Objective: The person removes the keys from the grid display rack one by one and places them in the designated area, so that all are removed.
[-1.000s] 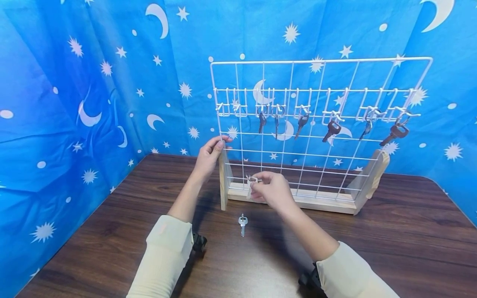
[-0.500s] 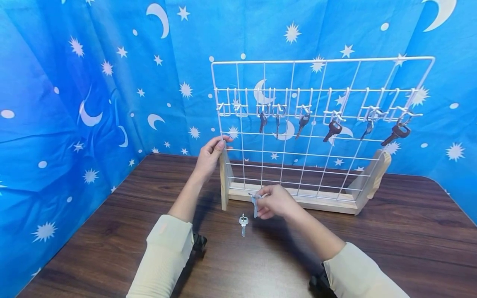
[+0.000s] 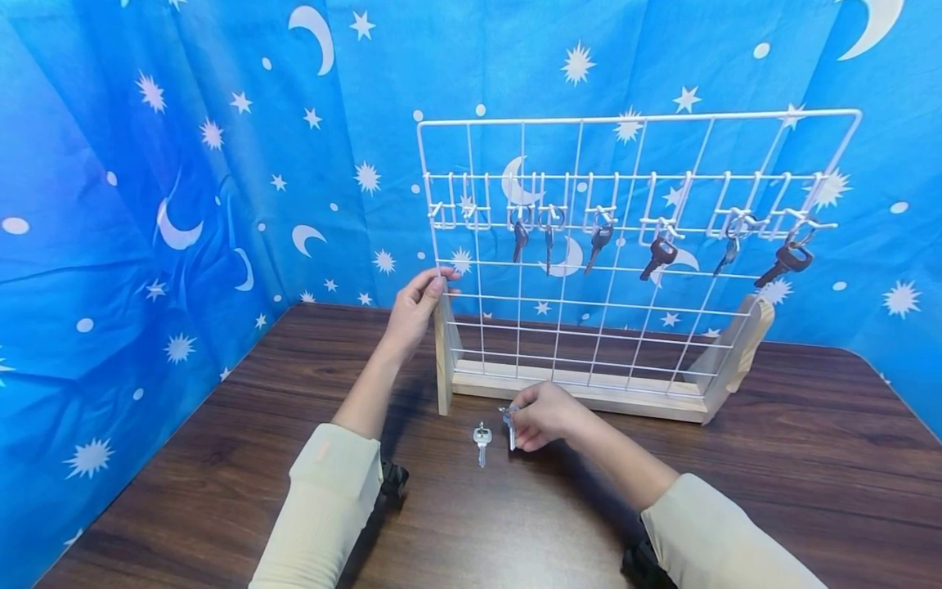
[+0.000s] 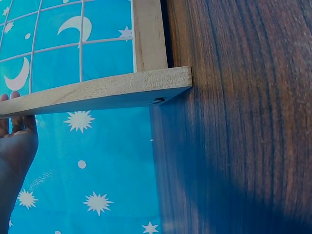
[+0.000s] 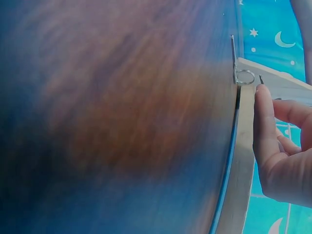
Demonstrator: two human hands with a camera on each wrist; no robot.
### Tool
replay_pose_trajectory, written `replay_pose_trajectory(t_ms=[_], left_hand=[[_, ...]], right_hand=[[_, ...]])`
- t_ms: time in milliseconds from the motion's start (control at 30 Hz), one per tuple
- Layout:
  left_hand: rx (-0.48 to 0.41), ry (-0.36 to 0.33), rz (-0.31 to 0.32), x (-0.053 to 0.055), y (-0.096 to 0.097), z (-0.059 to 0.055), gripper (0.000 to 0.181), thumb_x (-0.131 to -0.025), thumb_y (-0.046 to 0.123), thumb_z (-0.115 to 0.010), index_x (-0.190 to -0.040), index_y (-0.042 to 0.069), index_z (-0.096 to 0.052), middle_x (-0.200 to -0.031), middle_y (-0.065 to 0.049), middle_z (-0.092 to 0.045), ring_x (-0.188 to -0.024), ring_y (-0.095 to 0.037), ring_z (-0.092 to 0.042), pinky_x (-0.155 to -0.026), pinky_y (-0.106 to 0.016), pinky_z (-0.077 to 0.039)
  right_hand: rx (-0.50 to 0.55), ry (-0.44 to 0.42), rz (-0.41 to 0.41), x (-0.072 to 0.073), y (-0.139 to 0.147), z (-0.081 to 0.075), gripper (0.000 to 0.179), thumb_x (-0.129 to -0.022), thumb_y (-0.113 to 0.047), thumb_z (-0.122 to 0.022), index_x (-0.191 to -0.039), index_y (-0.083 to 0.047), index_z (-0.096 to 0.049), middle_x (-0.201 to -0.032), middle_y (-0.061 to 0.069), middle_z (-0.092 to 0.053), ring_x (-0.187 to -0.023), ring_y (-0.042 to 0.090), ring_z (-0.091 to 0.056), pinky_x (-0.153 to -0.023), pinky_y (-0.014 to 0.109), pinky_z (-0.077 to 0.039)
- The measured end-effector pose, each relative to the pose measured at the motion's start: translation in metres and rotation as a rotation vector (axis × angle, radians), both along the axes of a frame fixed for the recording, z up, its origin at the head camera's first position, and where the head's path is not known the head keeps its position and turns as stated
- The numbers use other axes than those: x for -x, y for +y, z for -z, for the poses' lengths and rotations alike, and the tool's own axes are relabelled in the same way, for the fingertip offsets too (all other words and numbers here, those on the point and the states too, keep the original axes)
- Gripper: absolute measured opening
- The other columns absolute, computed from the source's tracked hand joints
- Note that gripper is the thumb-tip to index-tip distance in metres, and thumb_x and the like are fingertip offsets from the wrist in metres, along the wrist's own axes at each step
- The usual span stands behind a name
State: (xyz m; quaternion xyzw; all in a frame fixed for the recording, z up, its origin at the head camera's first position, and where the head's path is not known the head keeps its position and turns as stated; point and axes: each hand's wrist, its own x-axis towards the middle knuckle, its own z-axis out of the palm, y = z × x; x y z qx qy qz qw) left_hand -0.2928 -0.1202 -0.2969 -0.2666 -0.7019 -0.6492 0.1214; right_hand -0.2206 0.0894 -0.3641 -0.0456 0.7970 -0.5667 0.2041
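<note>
My left hand [image 3: 409, 317] grips the left wooden upright [image 3: 444, 360] of a white wire grid rack [image 3: 639, 120]; the left wrist view shows its fingers [image 4: 28, 122] around the wood. Low over the table, my right hand [image 3: 552, 419] pinches a silver key [image 3: 509, 429] between thumb and fingers, its blade pointing down. Just left of it a second silver key [image 3: 482, 437] with a ring lies on the tabletop. In the right wrist view that key's ring [image 5: 246, 77] stands out, while my fingers mostly hide the held key.
Several keys, such as a dark-headed key [image 3: 661, 252], hang by rings from hooks across the grid. Two hooks at the left, one a white hook [image 3: 440, 214], carry no key. A wooden base bar [image 3: 633, 398] joins the uprights. Behind hangs a blue curtain [image 3: 243, 164].
My right hand has come down and toward me from in front of the grid's lower left, bringing the pinched key close to the one on the table. My left hand stays on the upright.
</note>
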Motion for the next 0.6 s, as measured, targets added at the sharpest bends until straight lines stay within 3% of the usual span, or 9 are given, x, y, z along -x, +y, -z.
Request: replay_pose_trajectory(t_ms=[200, 600], left_hand=[[-0.029, -0.002, 0.008, 0.014, -0.002, 0.012, 0.034, -0.101, 0.016, -0.039, -0.123, -0.007, -0.048, -0.122, -0.026, -0.052, -0.106, -0.030, -0.057, -0.097, -0.038, -0.041], [-0.019, 0.009, 0.002, 0.015, -0.002, 0.013, 0.039, -0.100, 0.024, -0.042, -0.124, -0.006, -0.049, -0.120, -0.018, -0.056, -0.107, -0.033, -0.056, -0.097, -0.035, -0.041]], right_hand=[[0.002, -0.033, -0.006, 0.001, 0.002, 0.004, 0.011, -0.081, 0.009, -0.054, -0.090, 0.010, -0.061, -0.059, 0.011, -0.059, -0.047, 0.013, -0.058, -0.050, 0.028, -0.054], [-0.012, -0.064, -0.015, 0.002, -0.002, 0.015, 0.010, -0.081, 0.009, -0.053, -0.088, 0.010, -0.059, -0.058, 0.012, -0.059, -0.047, 0.013, -0.058, -0.051, 0.028, -0.055]])
